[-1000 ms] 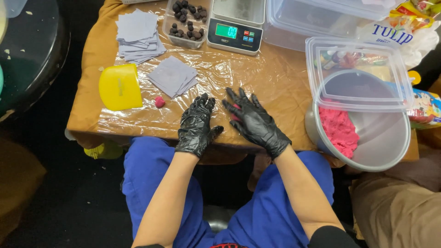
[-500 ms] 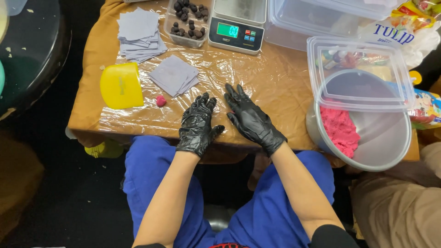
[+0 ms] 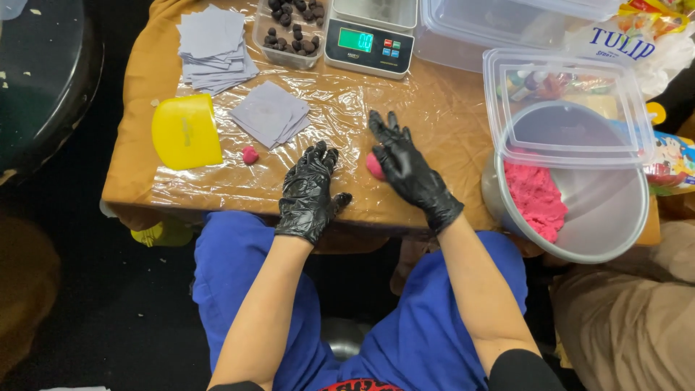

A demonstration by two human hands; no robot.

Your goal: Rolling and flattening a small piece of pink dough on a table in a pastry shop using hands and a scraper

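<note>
- A pink dough lump [image 3: 374, 166] lies on the plastic-wrapped table [image 3: 217, 185], near its front edge, partly hidden under the right hand.
- The right hand [image 3: 405, 165], in a black glove, lies flat over the lump, fingers [image 3: 382, 124] stretched out and spread, pressing on it rather than gripping it.
- The left hand [image 3: 310, 190], also black-gloved, rests palm down on the table just left of the lump, fingers loosely curved and holding nothing.
- A small pink ball [image 3: 250, 155] sits further left, between a yellow scraper [image 3: 186, 131] and a fanned stack of grey paper squares [image 3: 270, 113].
- A larger pile of grey squares [image 3: 213, 47] lies at the back left corner.
- A clear tray of dark round pieces [image 3: 291, 30] stands at the back, touching a digital scale [image 3: 369, 45] with a lit green display.
- To the right, a round steel bowl [image 3: 608, 224] holds a mass of pink dough [image 3: 537, 199]; a clear rectangular lidded box [image 3: 568, 108] rests over its far rim.
- A large clear tub [image 3: 478, 32] stands behind; beside it lies a white bag with blue lettering [image 3: 644, 51], and a colourful packet [image 3: 673, 163] shows at the right edge.
</note>
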